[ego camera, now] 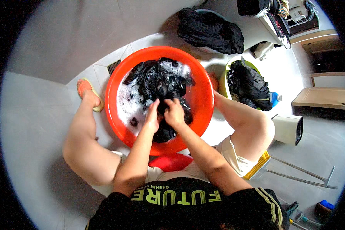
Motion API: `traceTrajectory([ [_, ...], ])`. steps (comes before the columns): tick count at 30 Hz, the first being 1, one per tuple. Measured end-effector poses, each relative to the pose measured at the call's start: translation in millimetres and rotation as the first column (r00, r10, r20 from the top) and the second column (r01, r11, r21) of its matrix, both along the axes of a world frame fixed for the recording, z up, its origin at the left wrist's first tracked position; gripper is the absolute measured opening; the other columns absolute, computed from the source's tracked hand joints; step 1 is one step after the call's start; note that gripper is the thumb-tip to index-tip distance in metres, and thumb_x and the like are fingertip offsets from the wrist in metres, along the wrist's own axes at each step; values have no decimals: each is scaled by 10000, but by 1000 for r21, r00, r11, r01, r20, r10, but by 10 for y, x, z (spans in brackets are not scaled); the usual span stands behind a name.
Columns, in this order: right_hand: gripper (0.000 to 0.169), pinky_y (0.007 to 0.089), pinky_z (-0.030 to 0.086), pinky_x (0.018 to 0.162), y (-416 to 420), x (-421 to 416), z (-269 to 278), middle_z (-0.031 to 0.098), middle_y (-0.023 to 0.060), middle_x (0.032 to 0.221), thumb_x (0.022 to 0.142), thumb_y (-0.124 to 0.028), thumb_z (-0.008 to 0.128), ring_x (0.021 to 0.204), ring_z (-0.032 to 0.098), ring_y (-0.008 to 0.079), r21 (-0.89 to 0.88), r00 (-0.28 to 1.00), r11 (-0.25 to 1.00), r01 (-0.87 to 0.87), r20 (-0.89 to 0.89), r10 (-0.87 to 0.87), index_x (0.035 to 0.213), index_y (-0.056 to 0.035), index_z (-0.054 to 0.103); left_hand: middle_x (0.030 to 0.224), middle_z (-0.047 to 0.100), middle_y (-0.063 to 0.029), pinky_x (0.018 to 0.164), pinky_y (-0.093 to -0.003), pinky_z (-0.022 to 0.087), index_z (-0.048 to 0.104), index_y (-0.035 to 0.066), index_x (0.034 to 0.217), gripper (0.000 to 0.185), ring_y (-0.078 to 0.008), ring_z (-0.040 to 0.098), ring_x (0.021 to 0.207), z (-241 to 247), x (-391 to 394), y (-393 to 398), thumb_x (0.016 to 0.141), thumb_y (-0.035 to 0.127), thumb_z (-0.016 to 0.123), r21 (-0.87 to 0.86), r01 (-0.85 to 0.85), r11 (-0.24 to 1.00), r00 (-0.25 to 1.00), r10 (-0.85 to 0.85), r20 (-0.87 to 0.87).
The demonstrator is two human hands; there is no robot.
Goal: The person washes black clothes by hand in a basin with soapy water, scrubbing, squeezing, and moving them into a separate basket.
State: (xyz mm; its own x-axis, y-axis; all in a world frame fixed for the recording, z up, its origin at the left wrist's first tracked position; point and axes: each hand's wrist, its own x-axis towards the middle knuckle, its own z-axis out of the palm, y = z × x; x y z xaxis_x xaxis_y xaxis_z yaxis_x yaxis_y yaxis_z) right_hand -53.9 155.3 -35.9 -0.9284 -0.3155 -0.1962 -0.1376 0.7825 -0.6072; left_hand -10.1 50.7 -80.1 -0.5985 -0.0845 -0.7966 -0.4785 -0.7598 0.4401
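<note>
A large red plastic basin (115, 83) stands on the floor between my knees. Wet black clothing (161, 76) lies heaped in it, with white suds (128, 105) floating mostly along the left side. My left hand (153, 118) and my right hand (174, 114) are over the middle of the basin, close together. Between them they hold a bunched part of the black cloth, and more of it hangs below my wrists. Some fingertips are hidden by the cloth and the other hand.
Dark laundry fills a tub (210, 31) behind the basin and a yellow-green tub (224, 82) at the right. Next to that tub is a blue bottle (275, 99). A white bin (286, 129) and a broom (257, 166) are beside my right leg. A floor drain (113, 67) shows at left.
</note>
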Motion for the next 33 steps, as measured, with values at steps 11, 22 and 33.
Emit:
traceTrajectory([
  [11,462,455,508,721,-300,836,1156,489,262,1021,779,-361,652,925,557,445,-186,936,925,-331,-191,296,1154,-116,537,809,521,-20,685,-278,451,503,112,827,289,-153,518,789,394,312,-347,842,396,553,593,51,803,821,305,-482],
  [22,492,324,416,879,96,-553,306,549,82,1086,798,-288,576,1007,522,197,-228,719,973,-41,669,187,1226,-77,453,1045,592,-90,858,-364,466,536,35,1155,407,-219,566,957,821,124,-97,750,74,536,-30,-317,948,932,306,-196],
  [33,672,387,477,821,511,-509,-609,612,133,1004,690,-201,745,907,614,251,-18,892,995,100,445,-81,1236,7,415,1471,274,-38,1040,-450,275,322,163,1409,693,-305,302,1288,582,36,-116,858,518,548,-153,144,978,990,-140,35],
])
